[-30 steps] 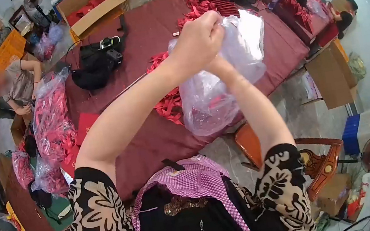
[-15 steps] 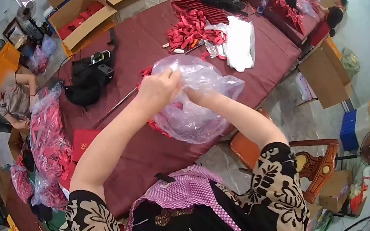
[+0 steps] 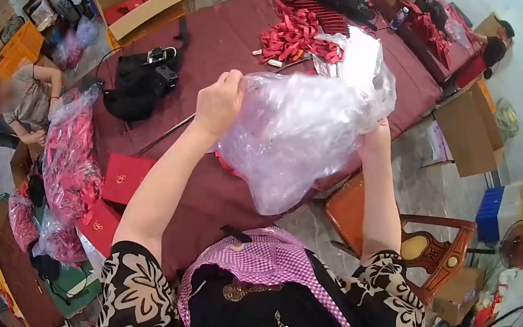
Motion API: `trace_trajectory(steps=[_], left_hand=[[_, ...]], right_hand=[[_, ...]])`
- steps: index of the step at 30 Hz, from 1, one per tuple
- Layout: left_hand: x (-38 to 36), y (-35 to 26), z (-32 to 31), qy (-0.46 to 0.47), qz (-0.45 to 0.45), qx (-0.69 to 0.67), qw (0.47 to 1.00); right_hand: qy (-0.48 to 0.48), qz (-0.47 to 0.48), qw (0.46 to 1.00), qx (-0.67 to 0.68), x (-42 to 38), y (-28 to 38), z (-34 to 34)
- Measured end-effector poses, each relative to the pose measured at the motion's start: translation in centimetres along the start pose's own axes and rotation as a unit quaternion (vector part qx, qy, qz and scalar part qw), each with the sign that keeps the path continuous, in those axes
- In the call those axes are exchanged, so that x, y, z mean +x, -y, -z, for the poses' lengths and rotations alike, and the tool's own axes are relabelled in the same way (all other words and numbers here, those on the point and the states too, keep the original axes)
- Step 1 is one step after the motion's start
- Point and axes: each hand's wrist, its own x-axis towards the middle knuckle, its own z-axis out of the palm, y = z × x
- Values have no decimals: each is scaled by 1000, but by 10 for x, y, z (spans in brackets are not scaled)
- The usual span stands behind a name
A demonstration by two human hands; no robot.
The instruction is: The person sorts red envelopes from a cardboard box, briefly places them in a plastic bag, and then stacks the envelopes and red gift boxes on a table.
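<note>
Taking the clear plastic bag (image 3: 298,137) as the clock's centre, the left hand (image 3: 221,103) is gripping its edge at 10 o'clock, fingers closing tightly on the film. The bag is hanging between both hands, over the near side of the maroon-covered bench (image 3: 220,33); they are probably staying wide apart so that the thin film is not collapsing on itself. Near 3 o'clock the right hand (image 3: 379,126) is sitting partly behind the bag; film is covering its fingers, so I cannot tell how they are closing.

Among the containers, a long plastic sack (image 3: 68,153) at 9 o'clock is bulging with red pieces. Beside it, two red boxes (image 3: 121,185) are showing gold marks and hiding whatever is inside. Towards 11 o'clock an open carton (image 3: 156,14) is holding red items, perhaps standing there to be within reach. At 12 o'clock red ribbons (image 3: 296,38) are lying loose in a heap. A bottle (image 3: 399,20) is resting between 1 and 2 o'clock, and another carton (image 3: 468,130), just past 3 o'clock, is hiding its inside.
</note>
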Motion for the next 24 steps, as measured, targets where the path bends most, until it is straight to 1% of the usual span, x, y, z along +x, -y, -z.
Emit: trace_trajectory(steps=[1,2,3,4,5,6,7,8,9,10,11,12,13,15,16,17,18,19,20,22,23,24], left_hand=[[-3,-1,2,7,-26,18,999],[-7,-1,5,6,-27,16,999],[-11,0,8,23,-39,25,999],[-14,1,11,40,-51,34,997],[-19,6,12,135,-17,38,990],[-21,5,15,134,-21,37,990],[-25,3,18,128,-61,52,988],[-26,2,20,122,-99,69,985],[-26,1,23,164,-46,20,985],[-17,-9,36,163,-45,22,985],[-7,-21,50,183,24,-231,955],[0,-29,57,188,90,-469,858],[8,-28,57,192,46,-495,846],[18,-42,55,234,66,-565,788],[13,-36,42,190,66,-496,844],[10,-31,29,187,66,-494,847],[9,-29,20,189,123,-520,824],[8,-25,13,190,178,-546,796],[5,-16,10,170,198,-563,784],[3,-4,15,78,277,-627,724],[0,2,25,35,287,-615,734],[-2,16,29,47,275,-628,726]], right_hand=[[-52,-39,996,53,3,0,4],[-103,-78,986,107,6,-1,8],[-57,-41,990,124,-1,0,11],[-58,-38,990,125,0,0,12],[-66,-37,991,110,0,0,13],[-75,-35,992,96,-1,3,11],[-78,-26,995,58,-4,6,2],[-77,-25,995,58,-1,2,2],[-55,-22,995,84,4,-6,2],[-32,-20,993,109,8,-11,-1],[-8,-19,995,97,11,-15,-3],[-3,-21,995,97,10,-12,-14],[4,-49,991,123,8,-7,-30],[17,-103,981,164,8,-7,-48],[23,-104,981,164,9,-14,-53],[67,-70,990,102,11,-22,-56],[109,-35,993,40,11,-27,-59],[80,-52,995,-8,11,-28,-61],[82,-52,995,-7,16,-30,-60],[21,-81,996,-15,28,-32,-54],[78,-88,993,12,30,-29,-50],[49,-92,994,21,31,-30,-49]])
